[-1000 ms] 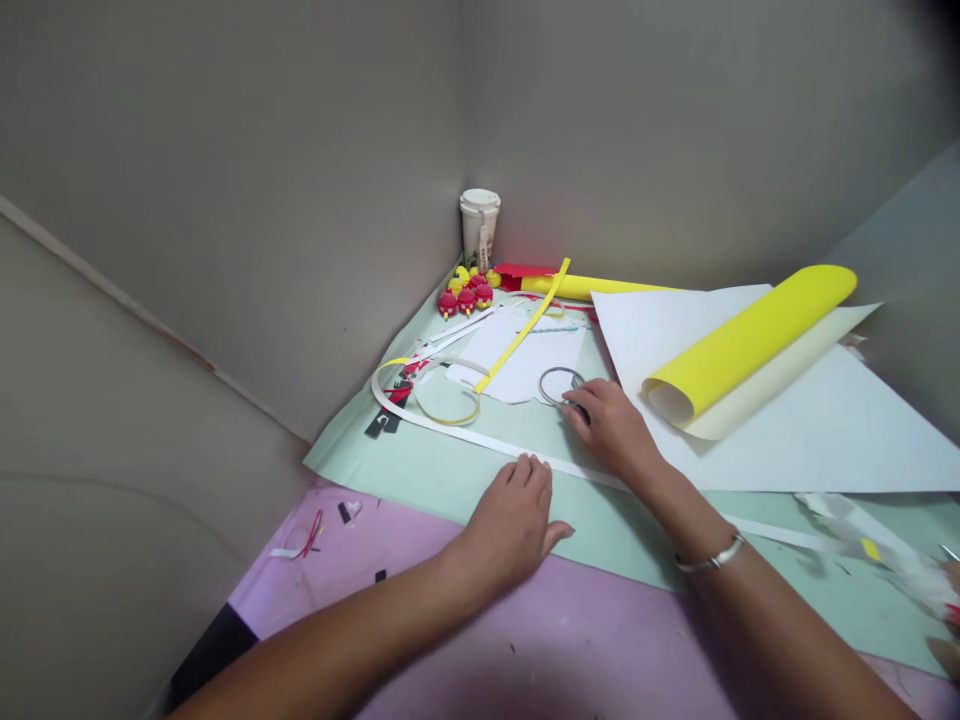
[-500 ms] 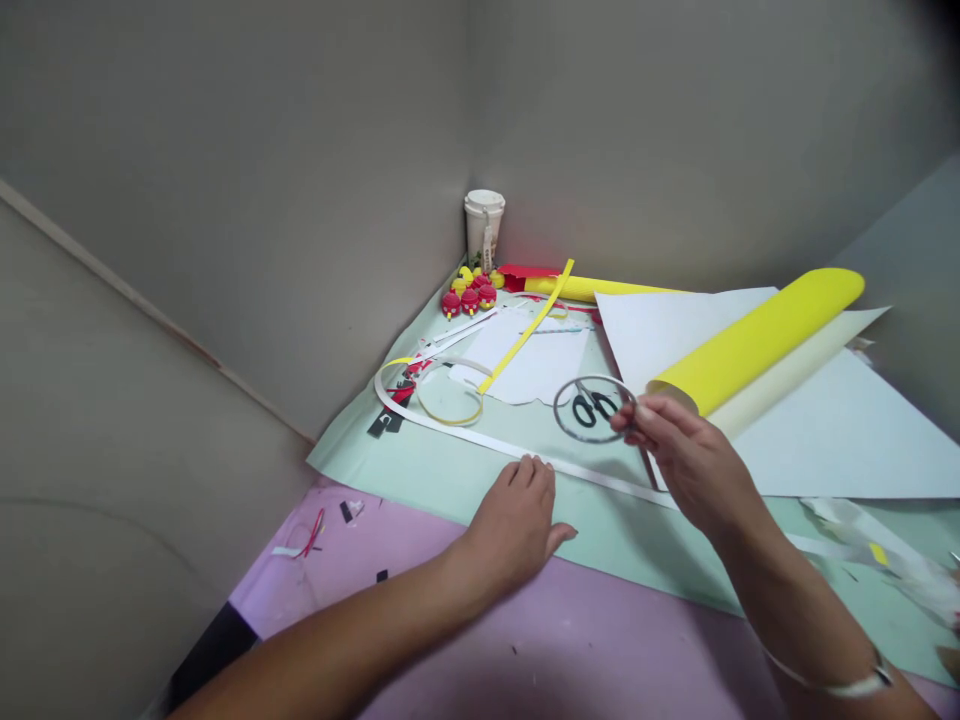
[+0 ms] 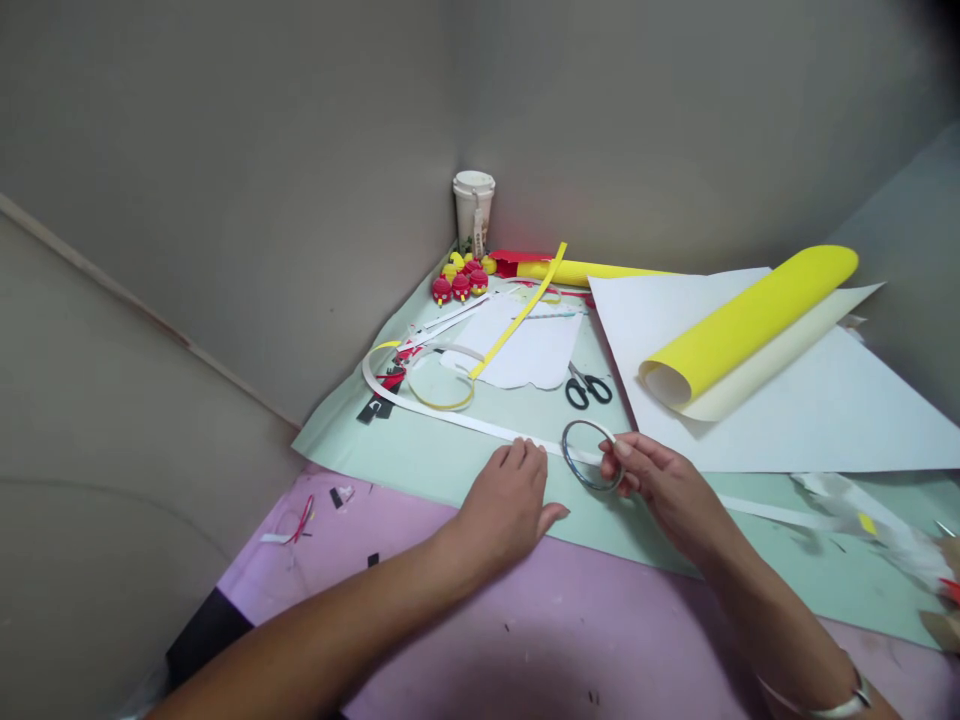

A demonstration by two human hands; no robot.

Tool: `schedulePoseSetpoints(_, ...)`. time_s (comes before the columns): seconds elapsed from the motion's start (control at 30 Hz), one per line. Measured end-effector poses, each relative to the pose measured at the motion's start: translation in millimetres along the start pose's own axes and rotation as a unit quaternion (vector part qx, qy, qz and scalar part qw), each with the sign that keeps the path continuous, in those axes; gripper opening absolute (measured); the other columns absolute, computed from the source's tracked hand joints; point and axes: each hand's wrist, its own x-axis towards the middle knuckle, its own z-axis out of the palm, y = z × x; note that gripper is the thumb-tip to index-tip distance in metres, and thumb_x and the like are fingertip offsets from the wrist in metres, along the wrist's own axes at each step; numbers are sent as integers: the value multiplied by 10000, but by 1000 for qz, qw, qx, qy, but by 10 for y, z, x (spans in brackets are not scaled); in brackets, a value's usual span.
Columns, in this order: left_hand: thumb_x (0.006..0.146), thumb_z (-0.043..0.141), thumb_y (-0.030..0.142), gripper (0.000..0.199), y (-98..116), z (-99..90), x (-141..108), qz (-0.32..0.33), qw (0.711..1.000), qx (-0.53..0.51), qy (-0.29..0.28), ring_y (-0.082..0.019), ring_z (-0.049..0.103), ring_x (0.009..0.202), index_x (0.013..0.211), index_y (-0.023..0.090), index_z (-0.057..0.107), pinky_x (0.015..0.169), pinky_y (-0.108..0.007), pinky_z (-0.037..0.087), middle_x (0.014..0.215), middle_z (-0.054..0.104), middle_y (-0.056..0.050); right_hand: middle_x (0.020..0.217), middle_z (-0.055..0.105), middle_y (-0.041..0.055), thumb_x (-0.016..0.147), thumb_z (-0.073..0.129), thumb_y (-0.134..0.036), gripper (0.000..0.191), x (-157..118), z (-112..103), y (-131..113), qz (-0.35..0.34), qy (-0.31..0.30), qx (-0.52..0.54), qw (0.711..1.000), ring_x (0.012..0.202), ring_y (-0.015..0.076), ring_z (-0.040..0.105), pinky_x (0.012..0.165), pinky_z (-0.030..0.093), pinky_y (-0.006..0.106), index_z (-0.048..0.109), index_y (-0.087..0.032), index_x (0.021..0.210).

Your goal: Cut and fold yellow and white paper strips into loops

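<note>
My left hand (image 3: pixel 508 500) lies palm down near the front of the green sheet, fingers stretched onto a long white paper strip (image 3: pixel 435 415). That strip curls round at its left end and runs rightward beneath both hands. Between the thumb and fingers of my right hand (image 3: pixel 660 485) is a thin grey ring (image 3: pixel 568 460), tilted over the strip. I cannot tell whether it touches the strip. Black-handled scissors (image 3: pixel 587 388) lie just behind the ring. To the left rests a looped yellow-and-white strip (image 3: pixel 444 405), close to a straight yellow strip (image 3: pixel 521 316).
A yellow paper roll (image 3: pixel 757 325) rests on a large white sheet (image 3: pixel 817 420) at right. Several red and yellow balls (image 3: pixel 460 287) sit before a lidded cup (image 3: pixel 474 210) in the corner. Grey walls (image 3: pixel 225 200) enclose the back and left. Scraps dot the pink surface (image 3: pixel 480 650).
My right hand has lowered the ring toward the white strip, leaving the scissors uncovered. My left hand stays on the strip. The whole view has shifted slightly.
</note>
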Motion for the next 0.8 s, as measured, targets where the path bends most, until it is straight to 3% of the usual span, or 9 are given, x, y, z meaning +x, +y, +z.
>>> schedulePoseSetpoints(0.2,954,433,526,683,4,6,-2,2,1000,-1,13,-351,456,1250,1363,-20,464,1018,-414,361,1369,517,-225,859,690,24,878,602,-503,315,-61,97,-12,1,-53,-24,998,709,133,543,745,449,299,690,-215,971)
schedulePoseSetpoints(0.37,945,457,519,657,-4,40,-14,5,999,-13,30,-351,462,1237,1331,-11,499,1007,-411,365,1339,536,-218,1014,722,52,841,685,-414,314,-119,112,8,-2,-129,45,991,938,185,637,878,479,329,687,-244,1104)
schedulePoseSetpoints(0.47,944,457,522,654,-4,49,-17,4,999,-15,30,-350,463,1236,1328,-5,504,1005,-412,367,1333,539,-217,1069,723,64,826,704,-399,342,-98,147,-27,-19,-110,37,993,986,199,646,921,480,351,685,-256,1136)
schedulePoseSetpoints(0.57,950,439,527,659,1,41,-16,1,1000,-17,24,-349,457,1244,1336,-4,496,1011,-414,367,1342,533,-216,1083,719,74,811,713,-402,288,-29,215,-94,-40,-62,20,997,1001,210,650,902,495,345,711,-238,1048)
schedulePoseSetpoints(0.67,949,446,522,657,2,27,-14,2,1000,-20,24,-347,456,1243,1340,-5,488,1013,-417,370,1341,532,-216,1154,685,81,811,697,-410,213,42,296,-141,-66,-28,20,997,946,198,655,777,518,298,701,-207,876)
schedulePoseSetpoints(0.8,949,450,518,639,-5,20,-7,5,999,-27,18,-343,450,1250,1339,14,492,1020,-422,367,1342,533,-203,1067,696,77,831,657,-401,220,77,371,-142,-52,-31,8,998,733,139,611,628,484,266,659,-196,910)
